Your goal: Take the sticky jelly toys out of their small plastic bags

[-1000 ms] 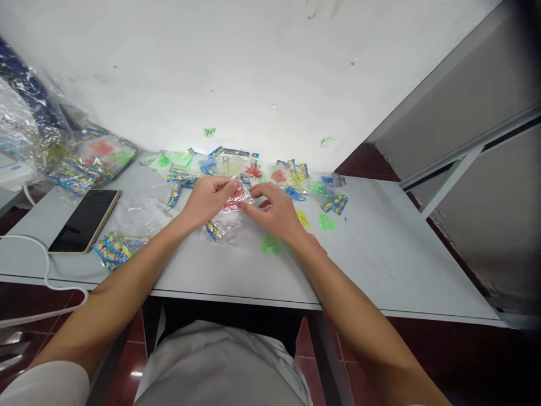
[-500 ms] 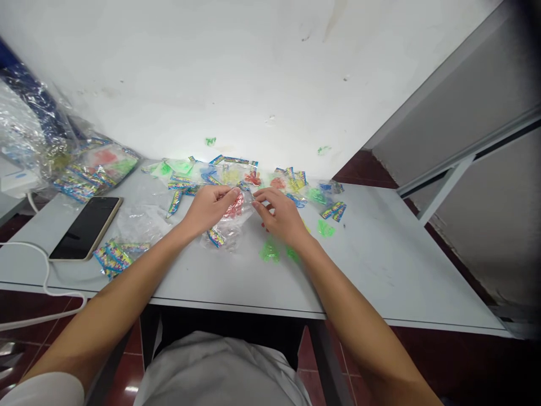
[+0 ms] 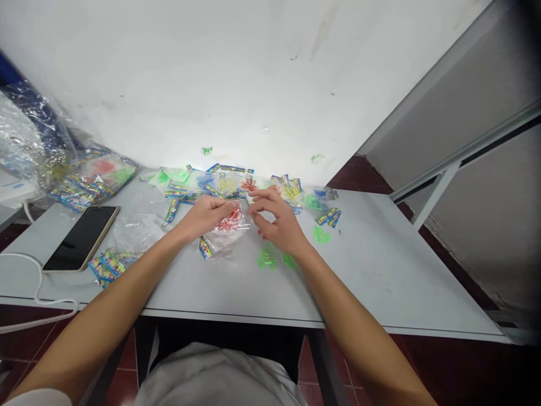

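Between its thumb and fingers, my left hand [image 3: 205,219] pinches a small clear plastic bag [image 3: 231,220] with a red rubbery-looking piece inside. My right hand [image 3: 276,221] hovers just right of the bag, fingers curved and apart, with nothing visible in them. Under the bag, another clear bag with a colourful printed header [image 3: 205,248] lies on the table. Loose green pieces, one of them a green tangle [image 3: 266,258], lie below my right hand. A bit of red shows under that hand, mostly hidden.
Packets with printed headers line the wall, among them a yellow one [image 3: 292,189]. At left are a phone [image 3: 80,239], a white cable [image 3: 40,282], stacked printed headers [image 3: 105,268] and a large clear bag of packets [image 3: 99,172]. A green piece sticks to the wall [image 3: 211,101].
My right hand has come away from the bag's edge and its fingers have parted. My left hand keeps hold of the bag. The camera view has shifted slightly.
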`<state>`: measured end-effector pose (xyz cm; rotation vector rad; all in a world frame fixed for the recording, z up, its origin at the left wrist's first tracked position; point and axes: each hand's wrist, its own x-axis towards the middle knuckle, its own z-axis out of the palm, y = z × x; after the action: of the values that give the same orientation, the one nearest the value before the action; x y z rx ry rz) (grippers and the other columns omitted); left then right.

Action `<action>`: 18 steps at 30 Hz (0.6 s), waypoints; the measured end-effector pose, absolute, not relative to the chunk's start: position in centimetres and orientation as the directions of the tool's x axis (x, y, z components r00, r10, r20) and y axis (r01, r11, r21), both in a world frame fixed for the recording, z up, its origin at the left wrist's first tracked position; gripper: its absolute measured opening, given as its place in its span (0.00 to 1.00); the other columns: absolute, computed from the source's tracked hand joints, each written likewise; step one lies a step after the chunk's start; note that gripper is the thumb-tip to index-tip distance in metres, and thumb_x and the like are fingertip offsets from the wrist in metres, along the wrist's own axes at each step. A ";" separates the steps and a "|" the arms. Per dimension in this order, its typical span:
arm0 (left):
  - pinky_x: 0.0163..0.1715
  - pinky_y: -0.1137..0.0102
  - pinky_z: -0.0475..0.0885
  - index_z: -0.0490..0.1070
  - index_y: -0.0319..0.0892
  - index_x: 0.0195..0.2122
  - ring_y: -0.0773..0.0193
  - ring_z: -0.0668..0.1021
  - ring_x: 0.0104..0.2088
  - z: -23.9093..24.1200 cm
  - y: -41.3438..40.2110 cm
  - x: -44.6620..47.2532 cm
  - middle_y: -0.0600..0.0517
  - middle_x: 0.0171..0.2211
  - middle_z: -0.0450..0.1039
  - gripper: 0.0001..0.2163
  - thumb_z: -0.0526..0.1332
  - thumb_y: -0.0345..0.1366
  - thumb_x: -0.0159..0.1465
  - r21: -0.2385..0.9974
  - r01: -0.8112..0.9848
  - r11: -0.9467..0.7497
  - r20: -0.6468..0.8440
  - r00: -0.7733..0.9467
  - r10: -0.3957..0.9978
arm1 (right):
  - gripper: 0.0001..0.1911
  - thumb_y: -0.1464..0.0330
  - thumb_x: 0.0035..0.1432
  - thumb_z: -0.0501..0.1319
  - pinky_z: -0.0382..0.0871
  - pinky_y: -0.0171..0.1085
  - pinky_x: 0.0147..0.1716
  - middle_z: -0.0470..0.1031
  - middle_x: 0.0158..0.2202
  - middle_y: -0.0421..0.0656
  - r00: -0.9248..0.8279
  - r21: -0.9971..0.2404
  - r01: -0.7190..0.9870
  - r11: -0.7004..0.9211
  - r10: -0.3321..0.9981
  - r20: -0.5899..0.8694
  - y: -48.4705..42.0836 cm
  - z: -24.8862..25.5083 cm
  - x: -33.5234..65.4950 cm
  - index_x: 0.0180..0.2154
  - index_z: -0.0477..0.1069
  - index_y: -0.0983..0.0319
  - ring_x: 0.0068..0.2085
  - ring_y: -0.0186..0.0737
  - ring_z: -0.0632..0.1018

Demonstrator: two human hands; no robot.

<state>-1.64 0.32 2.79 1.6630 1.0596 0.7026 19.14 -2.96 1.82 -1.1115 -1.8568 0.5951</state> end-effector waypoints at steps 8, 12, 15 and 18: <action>0.20 0.72 0.48 0.56 0.42 0.21 0.72 0.54 0.20 2.6 0.2 -1.6 0.58 0.19 0.50 0.25 0.55 0.55 0.66 0.942 0.290 -0.168 -0.014 0.535 0.845 | 0.10 0.70 0.58 0.60 0.69 0.45 0.53 0.74 0.55 0.45 -0.166 -0.841 0.381 0.383 0.924 0.345 -3.0 1.7 18.9 0.38 0.80 0.55 0.58 0.47 0.73; 0.20 0.72 0.49 0.55 0.42 0.21 0.72 0.54 0.20 2.6 0.3 -1.7 0.58 0.19 0.50 0.25 0.55 0.54 0.67 0.936 0.294 -0.191 -0.004 0.554 0.833 | 0.10 0.69 0.57 0.61 0.68 0.46 0.53 0.74 0.55 0.44 -0.193 -0.928 0.267 0.261 0.958 0.214 -2.9 2.0 19.0 0.35 0.81 0.55 0.58 0.47 0.73; 0.20 0.72 0.49 0.55 0.42 0.21 0.72 0.54 0.20 2.5 0.3 -1.7 0.58 0.19 0.50 0.25 0.54 0.54 0.67 0.925 0.316 -0.214 -0.005 0.571 0.821 | 0.09 0.69 0.56 0.60 0.70 0.43 0.47 0.75 0.54 0.44 -0.211 -0.964 0.189 0.184 0.967 0.143 -2.9 2.4 19.3 0.32 0.81 0.56 0.56 0.47 0.74; 0.21 0.71 0.49 0.54 0.42 0.21 0.72 0.56 0.20 2.5 0.2 -1.7 0.58 0.19 0.51 0.25 0.53 0.55 0.67 0.908 0.332 -0.256 0.008 0.597 0.802 | 0.09 0.69 0.56 0.60 0.71 0.42 0.44 0.75 0.54 0.43 -0.242 -0.971 0.182 0.154 0.964 0.108 -2.9 2.6 19.6 0.31 0.81 0.57 0.54 0.45 0.75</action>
<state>-1.73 0.23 2.51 1.8389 0.9182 0.5970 19.58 -2.95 2.59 -1.1333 -1.5910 1.1733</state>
